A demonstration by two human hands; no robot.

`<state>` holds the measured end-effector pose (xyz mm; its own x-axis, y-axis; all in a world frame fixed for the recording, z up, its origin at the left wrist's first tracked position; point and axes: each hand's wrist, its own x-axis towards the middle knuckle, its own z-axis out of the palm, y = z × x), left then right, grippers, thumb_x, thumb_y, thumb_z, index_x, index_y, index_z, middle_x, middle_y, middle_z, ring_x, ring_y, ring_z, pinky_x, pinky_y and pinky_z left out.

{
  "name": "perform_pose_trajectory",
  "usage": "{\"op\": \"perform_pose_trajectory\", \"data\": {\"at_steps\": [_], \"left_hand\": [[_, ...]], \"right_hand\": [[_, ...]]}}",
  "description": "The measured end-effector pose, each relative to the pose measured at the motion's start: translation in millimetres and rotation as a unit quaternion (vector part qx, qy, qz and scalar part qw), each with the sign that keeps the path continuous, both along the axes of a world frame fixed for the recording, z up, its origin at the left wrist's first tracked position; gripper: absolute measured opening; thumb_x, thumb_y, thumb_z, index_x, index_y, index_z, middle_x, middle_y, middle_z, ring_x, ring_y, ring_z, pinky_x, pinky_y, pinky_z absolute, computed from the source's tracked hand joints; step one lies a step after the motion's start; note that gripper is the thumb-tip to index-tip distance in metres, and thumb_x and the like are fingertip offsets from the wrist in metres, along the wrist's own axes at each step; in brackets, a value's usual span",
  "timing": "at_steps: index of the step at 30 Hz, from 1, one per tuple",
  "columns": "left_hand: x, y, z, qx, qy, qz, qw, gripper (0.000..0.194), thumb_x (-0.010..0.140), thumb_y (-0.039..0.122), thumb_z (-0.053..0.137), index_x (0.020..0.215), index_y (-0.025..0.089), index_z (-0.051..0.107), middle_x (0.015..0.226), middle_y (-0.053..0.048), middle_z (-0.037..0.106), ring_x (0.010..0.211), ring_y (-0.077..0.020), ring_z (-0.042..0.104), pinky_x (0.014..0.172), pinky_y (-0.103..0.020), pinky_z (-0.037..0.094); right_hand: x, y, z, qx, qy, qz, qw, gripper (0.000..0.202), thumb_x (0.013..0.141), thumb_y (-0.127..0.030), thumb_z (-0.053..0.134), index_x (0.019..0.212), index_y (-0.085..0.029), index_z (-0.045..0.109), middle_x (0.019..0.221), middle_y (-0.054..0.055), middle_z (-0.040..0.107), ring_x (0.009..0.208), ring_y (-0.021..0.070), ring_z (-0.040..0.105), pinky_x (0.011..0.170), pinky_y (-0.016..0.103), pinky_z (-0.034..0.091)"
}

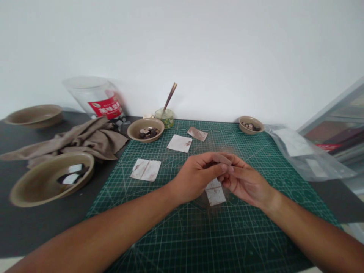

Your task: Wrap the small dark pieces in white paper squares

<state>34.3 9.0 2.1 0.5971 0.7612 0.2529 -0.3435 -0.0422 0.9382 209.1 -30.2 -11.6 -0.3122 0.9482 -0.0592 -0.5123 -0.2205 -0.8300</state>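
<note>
A small brownish-grey piece (222, 159) is pinched between both hands above the green cutting mat (170, 235). My left hand (197, 174) has its thumb and fingers closed on the piece's left side. From the right, my right hand (247, 180) grips the same piece with thumb and fingertips. Partly under the hands lies a stained white paper square (215, 194). Another stained square (146, 170) is left of the hands, and a third (179, 143) lies beyond them. Near it rests a brown-smeared piece of paper (197, 134).
Bowls with dark and light pieces stand at back left (133, 131) and back right (241, 127). A larger bowl (31, 185), crumpled cloth (85, 140), clear jar (93, 94) and another bowl (34, 117) are left. A glass holder (167, 119) holds sticks; plastic bags (301, 159) lie right.
</note>
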Motion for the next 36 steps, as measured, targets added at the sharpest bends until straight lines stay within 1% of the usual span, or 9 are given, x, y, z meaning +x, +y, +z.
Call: {"op": "perform_pose_trajectory", "data": {"at_steps": [4,8,12,17,22,26,29,33,36], "left_hand": [[0,0,2.1,0.022,0.037,0.028,0.999,0.015,0.089,0.031,0.069,0.086,0.017,0.075,0.089,-0.005,0.075,0.088,-0.0192,0.069,0.079,-0.032,0.057],[0,0,1.9,0.054,0.062,0.050,0.995,0.023,0.096,0.035,0.061,0.099,0.019,0.077,0.095,-0.005,0.076,0.094,-0.0198,0.070,0.085,-0.032,0.057],[-3,2,0.3,0.092,0.052,0.065,0.992,0.027,0.101,0.033,0.052,0.110,0.019,0.074,0.105,-0.005,0.076,0.101,-0.0186,0.070,0.092,-0.031,0.055],[-7,-1,-0.1,0.122,0.107,0.087,0.983,0.026,0.092,0.028,0.067,0.116,0.019,0.070,0.108,-0.004,0.075,0.100,-0.0178,0.069,0.092,-0.030,0.053],[-6,-3,-2.0,0.093,0.098,0.063,0.989,0.030,0.087,0.026,0.074,0.116,0.019,0.067,0.109,-0.003,0.072,0.099,-0.0168,0.067,0.088,-0.029,0.053],[-3,-1,-4.6,0.074,0.037,0.025,0.996,0.020,0.088,0.023,0.073,0.107,0.017,0.068,0.106,-0.004,0.070,0.097,-0.0157,0.065,0.088,-0.029,0.053],[-1,-1,-6.8,0.047,-0.012,0.005,0.999,0.012,0.088,0.024,0.073,0.097,0.017,0.069,0.104,-0.004,0.068,0.096,-0.0160,0.064,0.088,-0.030,0.053],[0,1,-7.9,0.039,-0.002,0.019,0.999,0.013,0.091,0.029,0.069,0.088,0.017,0.068,0.104,-0.004,0.069,0.093,-0.0161,0.066,0.085,-0.030,0.053],[-1,5,-7.0,0.060,0.054,0.082,0.993,0.018,0.097,0.033,0.061,0.098,0.017,0.070,0.102,-0.004,0.072,0.093,-0.0166,0.067,0.086,-0.030,0.053]], "right_hand": [[-1,0,0.0,-0.017,0.002,-0.012,1.000,0.035,0.079,-0.026,0.083,0.112,-0.024,0.071,0.082,-0.001,0.072,0.073,0.0116,0.071,0.061,0.018,0.057],[0,1,0.5,-0.015,0.000,-0.012,1.000,0.033,0.077,-0.026,0.085,0.107,-0.026,0.072,0.079,-0.003,0.072,0.072,0.0105,0.071,0.060,0.017,0.056],[4,1,2.8,0.001,0.011,-0.009,1.000,0.015,0.081,-0.026,0.082,0.090,-0.023,0.070,0.081,-0.003,0.072,0.071,0.0094,0.071,0.061,0.016,0.056],[7,1,4.0,0.012,0.028,-0.009,1.000,0.014,0.083,-0.025,0.081,0.088,-0.021,0.068,0.080,-0.002,0.074,0.069,0.0092,0.071,0.060,0.015,0.057],[4,0,3.9,0.020,0.031,-0.001,0.999,0.013,0.085,-0.023,0.079,0.083,-0.020,0.067,0.080,-0.002,0.073,0.068,0.0084,0.069,0.060,0.015,0.056],[5,-1,3.0,0.016,0.021,0.004,1.000,0.012,0.085,-0.023,0.078,0.084,-0.021,0.067,0.089,-0.001,0.074,0.067,0.0080,0.068,0.059,0.016,0.055],[6,-3,1.0,0.014,0.005,0.001,1.000,0.012,0.086,-0.022,0.078,0.084,-0.022,0.066,0.080,-0.003,0.071,0.062,0.0078,0.066,0.058,0.017,0.054],[4,-3,1.5,0.036,-0.058,-0.002,0.998,0.017,0.087,-0.028,0.076,0.078,-0.021,0.063,0.069,-0.004,0.066,0.059,0.0093,0.062,0.056,0.019,0.050],[9,4,7.4,0.118,-0.235,-0.049,0.963,0.016,0.087,-0.031,0.074,0.079,-0.022,0.065,0.074,-0.002,0.069,0.065,0.0125,0.063,0.062,0.024,0.050]]}}
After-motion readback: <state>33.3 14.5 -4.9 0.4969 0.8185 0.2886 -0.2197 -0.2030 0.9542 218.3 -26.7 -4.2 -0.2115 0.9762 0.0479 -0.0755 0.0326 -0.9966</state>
